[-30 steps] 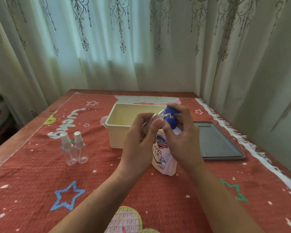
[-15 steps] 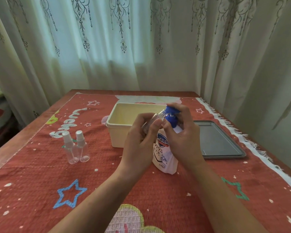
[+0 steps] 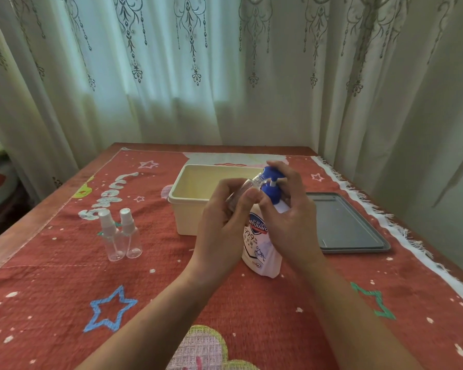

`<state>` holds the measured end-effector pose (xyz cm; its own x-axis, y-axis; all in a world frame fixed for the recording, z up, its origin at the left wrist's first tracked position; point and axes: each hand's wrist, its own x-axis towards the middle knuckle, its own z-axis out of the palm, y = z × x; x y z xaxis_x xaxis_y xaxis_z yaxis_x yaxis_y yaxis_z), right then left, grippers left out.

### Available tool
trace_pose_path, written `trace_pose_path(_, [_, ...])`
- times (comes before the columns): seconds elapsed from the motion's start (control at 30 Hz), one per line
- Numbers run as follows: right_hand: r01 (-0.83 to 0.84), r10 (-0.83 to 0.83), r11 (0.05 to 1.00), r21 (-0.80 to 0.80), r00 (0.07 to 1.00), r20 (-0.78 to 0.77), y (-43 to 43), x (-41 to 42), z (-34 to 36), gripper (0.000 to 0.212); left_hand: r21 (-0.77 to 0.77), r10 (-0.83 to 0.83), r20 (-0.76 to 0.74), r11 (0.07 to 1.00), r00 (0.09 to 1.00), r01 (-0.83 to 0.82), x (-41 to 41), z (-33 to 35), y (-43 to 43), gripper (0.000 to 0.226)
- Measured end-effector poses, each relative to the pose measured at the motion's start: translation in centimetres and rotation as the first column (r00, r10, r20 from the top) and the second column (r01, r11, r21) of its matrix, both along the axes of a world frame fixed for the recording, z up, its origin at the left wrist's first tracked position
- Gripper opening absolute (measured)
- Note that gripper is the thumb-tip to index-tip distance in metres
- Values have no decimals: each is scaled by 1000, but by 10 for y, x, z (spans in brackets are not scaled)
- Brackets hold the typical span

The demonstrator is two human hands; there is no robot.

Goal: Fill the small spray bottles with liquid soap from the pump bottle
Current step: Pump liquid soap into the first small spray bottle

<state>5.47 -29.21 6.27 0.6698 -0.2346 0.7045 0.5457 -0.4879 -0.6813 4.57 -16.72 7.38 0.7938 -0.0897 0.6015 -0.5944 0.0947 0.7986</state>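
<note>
A white pump bottle with a blue pump head stands on the red cloth in the middle of the table. My left hand grips a small clear spray bottle without its cap, tilted so that its open neck sits at the pump's spout. My right hand is curled round the pump bottle's neck, fingers over the blue head. Two more capped clear spray bottles stand side by side to the left.
A cream plastic tub sits just behind my hands. A dark grey tray lies at the right. The red patterned cloth covers the table; curtains hang close behind and to the right.
The pump head has risen a little, with the white stem now showing. Both hands keep their hold in the same place.
</note>
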Motion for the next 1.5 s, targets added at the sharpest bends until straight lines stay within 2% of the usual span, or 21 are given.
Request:
trace_pose_path(0.07, [-8,8,1000,-1,1000,-13,0,0,0,51,-5,4,4,1000,1000,-3,0,1,-1,7])
trace_pose_path(0.27, [-13,14,1000,-5,999,32,-2,0,1,37,-7,-4,7,1000,1000,4,-1,-2,-1,11])
trace_pose_path(0.47, [-1,1,1000,-21,1000,-13,-1,0,1,51,-6,3,13,1000,1000,-3,0,2,-2,9])
trace_pose_path(0.67, [-14,14,1000,-16,1000,9,-2,0,1,38,-10,-3,1,1000,1000,3,-1,-1,-2,11])
trace_pose_path(0.83, [-18,17,1000,0,1000,-17,0,-3,1,51,-15,-5,10,1000,1000,5,-2,3,-2,9])
trace_pose_path(0.97, [-19,19,1000,0,1000,11,-1,-1,1,41,-31,-16,4,999,1000,16,-3,2,-2,15])
trace_pose_path(1.07, [-10,10,1000,-17,1000,26,-1,0,2,37,-31,-9,-1,999,1000,9,-3,0,-1,11])
trace_pose_path(1.27, [-15,15,1000,-7,1000,-6,-1,-1,1,52,-7,6,4,1000,1000,-6,-1,2,-1,10])
trace_pose_path(1.5, [-20,20,1000,-1,1000,13,-1,0,2,38,9,9,3,1000,1000,-9,-1,-1,0,7])
